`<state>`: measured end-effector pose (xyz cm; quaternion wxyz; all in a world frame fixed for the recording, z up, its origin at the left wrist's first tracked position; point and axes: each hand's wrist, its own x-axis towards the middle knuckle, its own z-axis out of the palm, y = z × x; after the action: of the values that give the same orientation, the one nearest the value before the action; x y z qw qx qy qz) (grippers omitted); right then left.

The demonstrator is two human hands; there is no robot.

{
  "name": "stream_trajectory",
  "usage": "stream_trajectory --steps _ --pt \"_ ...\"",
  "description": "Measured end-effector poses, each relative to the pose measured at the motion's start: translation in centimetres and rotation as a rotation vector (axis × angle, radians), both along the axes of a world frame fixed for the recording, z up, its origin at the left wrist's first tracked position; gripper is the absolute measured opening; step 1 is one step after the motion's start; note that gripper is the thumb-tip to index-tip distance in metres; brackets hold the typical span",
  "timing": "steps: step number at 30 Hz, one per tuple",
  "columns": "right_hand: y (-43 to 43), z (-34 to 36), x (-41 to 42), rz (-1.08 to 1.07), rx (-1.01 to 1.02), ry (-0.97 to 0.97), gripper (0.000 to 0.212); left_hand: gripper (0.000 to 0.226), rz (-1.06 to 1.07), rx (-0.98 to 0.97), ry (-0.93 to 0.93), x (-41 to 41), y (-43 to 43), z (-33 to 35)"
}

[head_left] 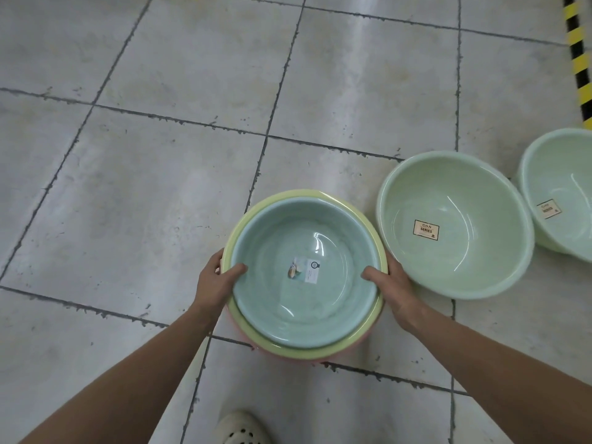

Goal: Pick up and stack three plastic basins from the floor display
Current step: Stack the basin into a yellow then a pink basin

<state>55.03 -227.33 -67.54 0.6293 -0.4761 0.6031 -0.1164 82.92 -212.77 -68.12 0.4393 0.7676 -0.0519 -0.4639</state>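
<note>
**Operator:** Where does the stack stand?

**Technician:** The blue basin (278,238) nests in the yellow basin (298,193), which sits in the pink basin (250,342). The stack is just left of two pale green basins (464,251) on the tiled floor (160,187). Whether it rests on the floor or is raised cannot be told.

**Operator:** Hand state?

**Technician:** The left hand (217,277) and right hand (394,283) clamp opposite rims, with thumbs hooked inside the blue basin. The other fingers are hidden beneath the edge.

**Operator:** Procedure?

**Technician:** The step appears to be seating and carrying.
1. Confirm the rims sit level all round.
2. Support the pink basin from below, not the top rim alone.
3. Lift both sides evenly, since smooth plastic likely slips.
4. Steer the right side clear of the neighbouring green basin.
</note>
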Motion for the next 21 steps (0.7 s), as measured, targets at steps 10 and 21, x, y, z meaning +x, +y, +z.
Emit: stream_trajectory --steps 10,21 --pt "-0.6 0.8 1.5 -0.072 -0.045 -0.001 0.055 0.032 -0.005 -0.042 0.010 1.1 -1.2 1.0" --pt "-1.4 13.6 0.7 -0.217 0.036 -0.024 0.046 0.041 -0.171 -0.050 0.027 3.2 -6.7 14.1"
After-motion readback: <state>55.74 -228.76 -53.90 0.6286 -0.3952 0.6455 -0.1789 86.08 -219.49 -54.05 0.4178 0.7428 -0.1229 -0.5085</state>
